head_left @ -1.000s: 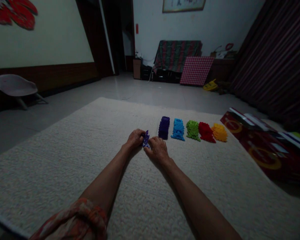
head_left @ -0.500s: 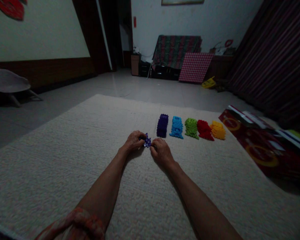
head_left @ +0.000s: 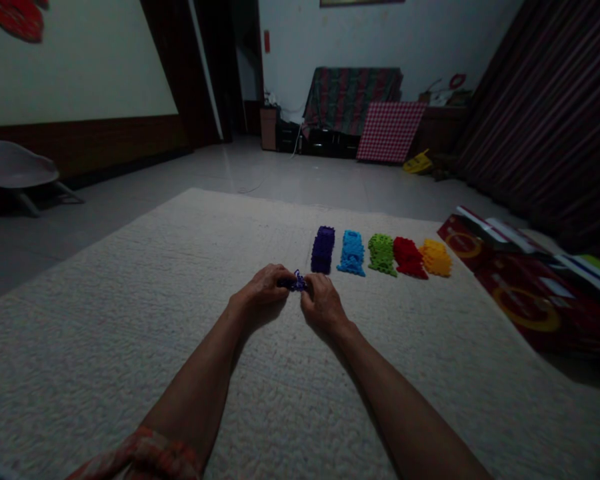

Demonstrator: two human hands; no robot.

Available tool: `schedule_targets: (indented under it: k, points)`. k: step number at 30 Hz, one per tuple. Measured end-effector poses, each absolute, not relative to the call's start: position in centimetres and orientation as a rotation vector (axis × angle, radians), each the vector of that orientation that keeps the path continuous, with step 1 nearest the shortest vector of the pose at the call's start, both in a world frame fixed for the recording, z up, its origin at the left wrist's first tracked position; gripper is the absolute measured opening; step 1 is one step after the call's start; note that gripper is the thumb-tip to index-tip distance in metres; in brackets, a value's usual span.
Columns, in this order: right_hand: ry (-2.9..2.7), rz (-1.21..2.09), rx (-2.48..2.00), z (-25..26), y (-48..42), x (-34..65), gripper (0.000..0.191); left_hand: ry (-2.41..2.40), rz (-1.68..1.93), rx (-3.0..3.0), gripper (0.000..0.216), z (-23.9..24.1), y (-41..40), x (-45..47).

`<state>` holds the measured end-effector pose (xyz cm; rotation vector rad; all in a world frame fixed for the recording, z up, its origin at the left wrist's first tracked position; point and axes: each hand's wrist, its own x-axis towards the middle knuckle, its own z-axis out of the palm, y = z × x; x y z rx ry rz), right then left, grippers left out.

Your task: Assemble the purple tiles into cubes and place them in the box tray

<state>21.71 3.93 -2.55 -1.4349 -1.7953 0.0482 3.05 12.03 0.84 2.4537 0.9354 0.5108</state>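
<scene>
1. Out at my ten o'clock, far left, the pale chair [head_left: 17,163] stands on the floor, just where it was half a second ago.
2. Here's my left hand [head_left: 267,287], thumb and fingers drawn into a pinch, gripping the left end of the small purple piece [head_left: 300,283]. Half a second ago more of the piece's face showed; now it's a lower, narrower strip, with a dark part tucked at these fingers.
3. So the piece sits at three o'clock from my left hand, right between my two sets of fingertips, over the cream mat [head_left: 260,413]. Its exact tilt I can't tell.
4. And my right hand [head_left: 325,303]! Fingers curled in, thumb close, pinching the right end; the piece is at ten o'clock from here. A moment ago these fingertips were at its lower right edge; now they're level with its end.
5. Straight up at twelve from my right hand lies the purple stack [head_left: 323,250], unmoved on the mat.
6. On round the dial: blue stack [head_left: 351,253] at one, green stack [head_left: 381,253] at two, then red stack [head_left: 410,257] and yellow stack [head_left: 436,258] between two and three, all unchanged.
7. Far right, three o'clock: dark red boxes [head_left: 525,303] by the mat's edge.
</scene>
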Motion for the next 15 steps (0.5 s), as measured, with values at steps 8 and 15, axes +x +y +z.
schedule_targets:
  k: [8,15]
  points:
    - [-1.745,0.080,-1.410,-1.8,4.1,23.7,0.025,0.840,0.563,2.357,0.043,0.6,11.4,5.0]
    - [-1.667,0.059,-1.371,-1.8,4.0,26.0,0.017,0.744,0.635,2.381,0.040,0.2,10.2,7.2]
